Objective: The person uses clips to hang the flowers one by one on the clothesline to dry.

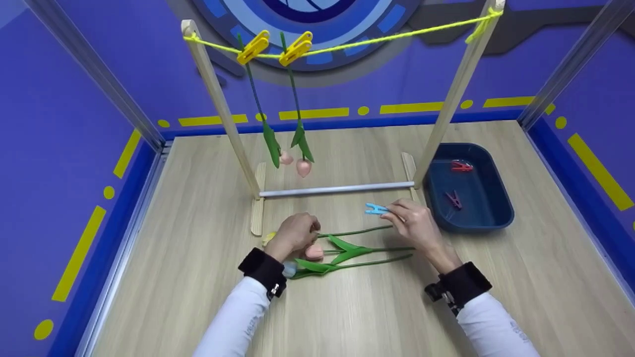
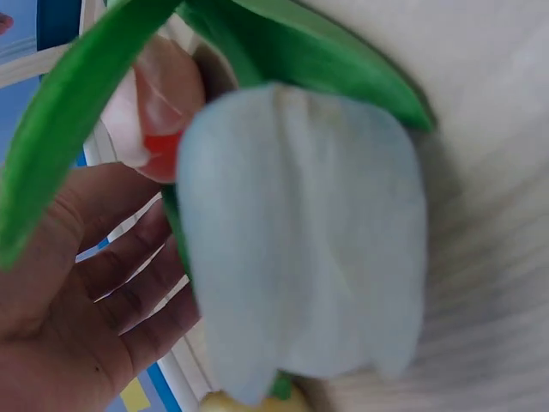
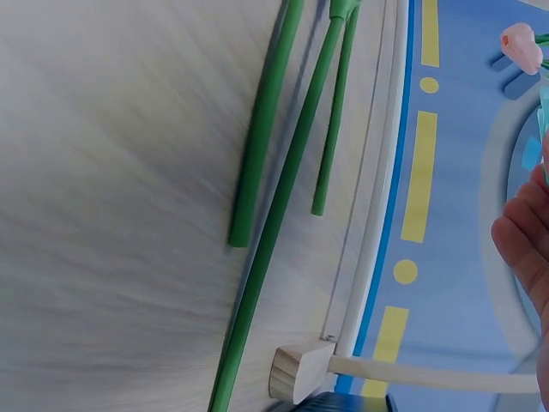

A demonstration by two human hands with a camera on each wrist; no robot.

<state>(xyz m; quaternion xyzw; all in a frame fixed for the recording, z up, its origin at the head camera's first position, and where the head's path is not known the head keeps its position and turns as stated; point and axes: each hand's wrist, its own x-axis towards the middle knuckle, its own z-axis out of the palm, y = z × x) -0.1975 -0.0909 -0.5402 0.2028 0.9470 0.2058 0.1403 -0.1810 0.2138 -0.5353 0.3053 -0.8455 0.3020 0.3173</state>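
My right hand (image 1: 416,223) pinches a light blue clothespin (image 1: 377,208) above the stem ends. With its fingers curled, my left hand (image 1: 296,232) holds the yellow tulip (image 1: 269,238) by its green stem, near the bloom. Beside that hand lies a pink tulip (image 1: 314,252); nearer the front is a pale blue tulip (image 1: 289,269), which looms large in the left wrist view and covers part of the fingers. All three stems point right along the table. In the right wrist view only the edge of the right hand (image 3: 527,232) shows.
A wooden frame (image 1: 218,99) carries a yellow cord (image 1: 377,39). Two yellow clothespins (image 1: 253,47) hold two pink tulips (image 1: 303,167) upside down on it. At right stands a dark blue basin (image 1: 503,213) with a red clothespin (image 1: 462,166) and a purple clothespin (image 1: 453,200).
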